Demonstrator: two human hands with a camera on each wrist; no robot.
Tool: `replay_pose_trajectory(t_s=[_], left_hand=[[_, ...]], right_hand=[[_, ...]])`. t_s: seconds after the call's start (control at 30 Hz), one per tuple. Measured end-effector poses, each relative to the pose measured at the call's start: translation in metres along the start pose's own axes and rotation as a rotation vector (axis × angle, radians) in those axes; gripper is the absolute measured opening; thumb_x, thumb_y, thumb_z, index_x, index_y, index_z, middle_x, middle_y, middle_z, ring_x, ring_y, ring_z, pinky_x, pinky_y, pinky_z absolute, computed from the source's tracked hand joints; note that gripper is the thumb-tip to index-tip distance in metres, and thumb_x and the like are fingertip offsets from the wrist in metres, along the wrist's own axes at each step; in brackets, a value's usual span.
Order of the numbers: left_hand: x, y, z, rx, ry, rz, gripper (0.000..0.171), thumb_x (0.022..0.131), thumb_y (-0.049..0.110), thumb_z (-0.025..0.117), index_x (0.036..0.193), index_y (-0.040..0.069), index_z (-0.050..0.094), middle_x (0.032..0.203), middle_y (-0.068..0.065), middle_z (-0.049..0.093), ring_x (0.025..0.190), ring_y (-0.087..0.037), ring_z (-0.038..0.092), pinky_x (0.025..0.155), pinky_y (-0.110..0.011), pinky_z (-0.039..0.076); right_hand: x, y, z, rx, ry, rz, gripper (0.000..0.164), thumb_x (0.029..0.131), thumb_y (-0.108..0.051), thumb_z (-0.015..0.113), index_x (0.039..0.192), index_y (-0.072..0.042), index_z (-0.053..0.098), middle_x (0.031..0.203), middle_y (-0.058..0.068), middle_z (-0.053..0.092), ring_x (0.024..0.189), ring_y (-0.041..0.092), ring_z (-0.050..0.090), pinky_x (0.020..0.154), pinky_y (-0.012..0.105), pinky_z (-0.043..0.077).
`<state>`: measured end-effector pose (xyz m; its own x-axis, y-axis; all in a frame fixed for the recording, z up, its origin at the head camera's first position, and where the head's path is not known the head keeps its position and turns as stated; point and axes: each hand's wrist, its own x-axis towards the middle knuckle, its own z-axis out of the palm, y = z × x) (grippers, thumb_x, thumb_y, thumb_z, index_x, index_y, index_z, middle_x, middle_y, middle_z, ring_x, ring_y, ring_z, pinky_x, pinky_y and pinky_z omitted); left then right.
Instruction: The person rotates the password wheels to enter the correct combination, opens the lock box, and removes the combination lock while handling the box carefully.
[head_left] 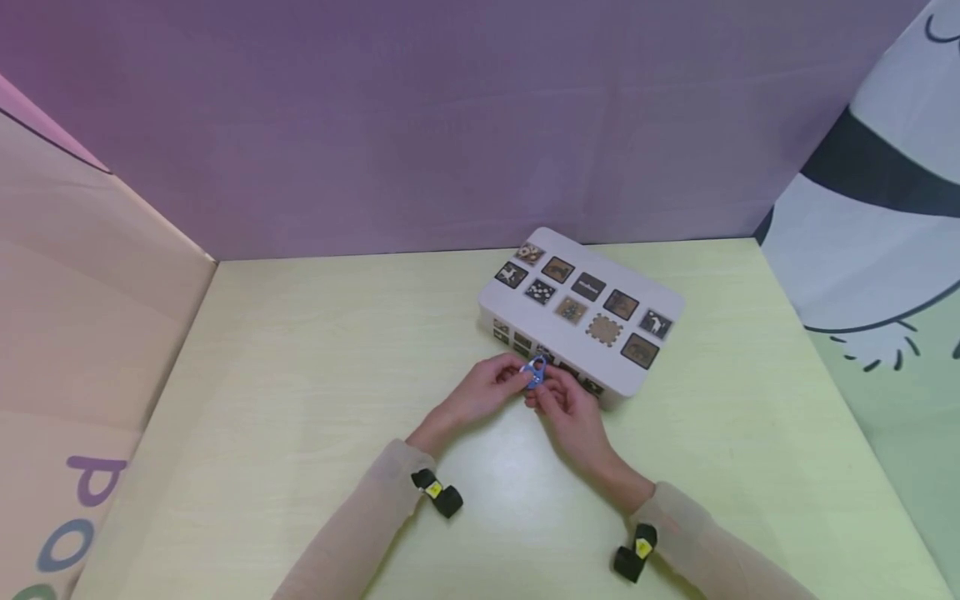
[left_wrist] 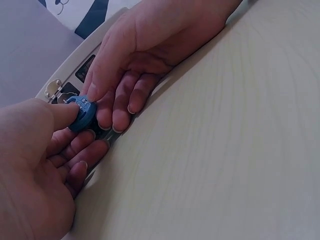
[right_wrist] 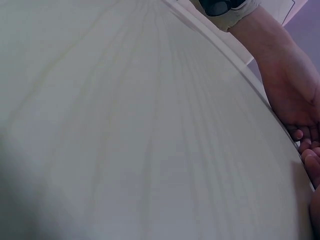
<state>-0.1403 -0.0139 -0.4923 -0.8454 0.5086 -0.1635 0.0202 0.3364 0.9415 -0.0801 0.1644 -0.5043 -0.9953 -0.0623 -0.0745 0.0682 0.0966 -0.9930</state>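
Observation:
A small blue combination padlock (head_left: 536, 377) sits between both hands at the front side of a white box (head_left: 551, 321) with square pictures on its lid. My left hand (head_left: 486, 390) pinches the padlock from the left, the thumb lying across its face in the left wrist view. From the other side, my right hand (head_left: 579, 423) holds the padlock (left_wrist: 84, 114) between thumb and fingers. Behind it in that view, a metal latch (left_wrist: 53, 89) shows on the box's side. The right wrist view catches my left hand (right_wrist: 292, 82) and only a sliver of right-hand fingers; the padlock is hidden there.
The box stands at an angle towards the back right of the pale wooden table (head_left: 315, 367). A purple panel (head_left: 420, 150) rises behind the table, with printed panels on the left and right sides. Both wrists wear black straps with small devices.

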Motion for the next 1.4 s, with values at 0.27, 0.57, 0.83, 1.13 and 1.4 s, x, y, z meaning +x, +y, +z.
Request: replay_pose_trajectory(t_s=[0.27,0.57,0.83,1.13,1.4], left_hand=[[-0.0006,0.0016,-0.0004,0.005,0.001,0.000,0.022,0.105,0.031,0.060,0.115,0.013,0.067,0.101,0.000,0.068,0.094,-0.015,0.062,0.089,-0.034,0.054],[-0.0006,0.0015,-0.0008,0.010,0.000,0.002,0.022,0.105,0.031,0.060,0.113,0.012,0.067,0.100,-0.001,0.068,0.093,-0.015,0.062,0.088,-0.033,0.054],[-0.0001,0.0013,-0.0006,0.007,0.000,0.004,0.022,0.105,0.031,0.060,0.114,0.012,0.067,0.100,-0.001,0.068,0.093,-0.015,0.062,0.087,-0.033,0.054],[-0.0010,0.0020,-0.0003,0.002,0.002,-0.014,0.023,0.105,0.034,0.060,0.113,0.014,0.068,0.100,0.000,0.068,0.093,-0.015,0.062,0.088,-0.034,0.054],[-0.0018,0.0034,-0.0006,0.007,0.003,-0.004,0.024,0.105,0.033,0.059,0.113,0.012,0.067,0.100,-0.001,0.068,0.093,-0.015,0.062,0.089,-0.034,0.054]], right_hand=[[0.0002,-0.0003,0.0009,-0.002,0.009,0.002,0.035,0.103,-0.004,0.058,0.138,0.001,0.055,0.108,0.020,0.069,0.092,0.016,0.071,0.086,0.028,0.060],[0.0013,0.0015,0.0009,0.004,0.012,0.001,0.035,0.103,-0.003,0.058,0.138,0.002,0.055,0.108,0.020,0.069,0.091,0.016,0.071,0.085,0.028,0.061],[0.0005,0.0001,0.0002,0.002,0.008,0.002,0.035,0.104,-0.004,0.058,0.138,0.002,0.055,0.108,0.020,0.069,0.092,0.016,0.071,0.087,0.028,0.061],[-0.0007,-0.0021,0.0010,-0.001,0.011,0.014,0.035,0.103,-0.005,0.059,0.138,0.000,0.056,0.109,0.021,0.069,0.093,0.018,0.071,0.088,0.029,0.060],[-0.0008,-0.0025,0.0009,-0.006,0.010,0.008,0.035,0.104,-0.005,0.058,0.138,0.000,0.056,0.109,0.021,0.070,0.094,0.018,0.072,0.088,0.029,0.060]])
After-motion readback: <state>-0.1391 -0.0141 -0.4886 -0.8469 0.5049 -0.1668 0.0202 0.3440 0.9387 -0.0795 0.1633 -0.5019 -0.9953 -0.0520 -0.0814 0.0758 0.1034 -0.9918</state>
